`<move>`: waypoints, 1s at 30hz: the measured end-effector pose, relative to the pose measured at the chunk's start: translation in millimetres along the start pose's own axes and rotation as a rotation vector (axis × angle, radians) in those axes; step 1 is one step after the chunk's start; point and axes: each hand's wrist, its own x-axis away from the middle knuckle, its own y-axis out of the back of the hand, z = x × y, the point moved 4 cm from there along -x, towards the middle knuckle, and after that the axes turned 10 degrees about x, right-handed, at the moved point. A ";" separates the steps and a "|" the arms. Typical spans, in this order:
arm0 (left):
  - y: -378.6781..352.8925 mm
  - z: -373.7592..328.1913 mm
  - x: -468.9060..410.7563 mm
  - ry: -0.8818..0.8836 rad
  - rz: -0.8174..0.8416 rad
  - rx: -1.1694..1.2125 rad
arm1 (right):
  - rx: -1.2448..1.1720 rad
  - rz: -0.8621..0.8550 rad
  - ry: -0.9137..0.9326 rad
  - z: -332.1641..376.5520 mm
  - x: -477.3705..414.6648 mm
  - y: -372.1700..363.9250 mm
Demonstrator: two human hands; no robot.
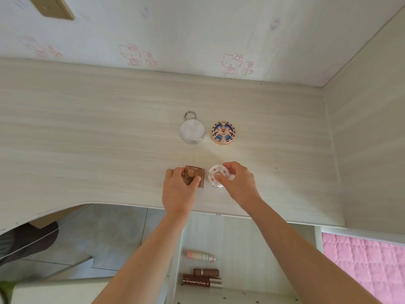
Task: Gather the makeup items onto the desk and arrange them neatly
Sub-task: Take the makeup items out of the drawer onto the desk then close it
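Observation:
On the pale wooden desk [98, 132] my left hand [178, 189] grips a small brown square compact [200, 175] near the front edge. Right beside it my right hand [237, 183] pinches a round white compact with pink flowers [213, 174]. Behind them stand a silver round case with a ring [192, 130] and a round blue-and-gold compact [223, 133], side by side. Below the desk, on a shelf [252, 249], lie a pink-and-cream tube [200, 256], a brown lipstick [206, 272] and a dark brown box [201, 281].
A wall with pink cartoon wallpaper [197, 40] backs the desk, and a wooden side panel [368, 139] closes its right side. A pink quilted cover [363, 266] lies at lower right. Tiled floor [105, 238] shows under the desk's curved front at left.

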 end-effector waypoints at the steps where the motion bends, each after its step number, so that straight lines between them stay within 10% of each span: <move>1: 1.5 0.9 -0.4 0.002 -0.013 -0.020 | 0.011 -0.002 0.005 -1.3 0.1 -0.3; 9: 2.1 7.2 -2.2 -0.051 -0.036 -0.069 | 0.187 -0.050 0.079 -9.1 -3.2 -11.3; 17: -8.3 12.5 10.9 -0.722 0.028 -0.294 | 0.412 -0.286 0.330 -1.0 18.4 -12.9; 30: -20.3 -1.8 -20.1 -0.666 0.060 -0.297 | 0.467 -0.278 0.415 6.4 -3.9 -22.6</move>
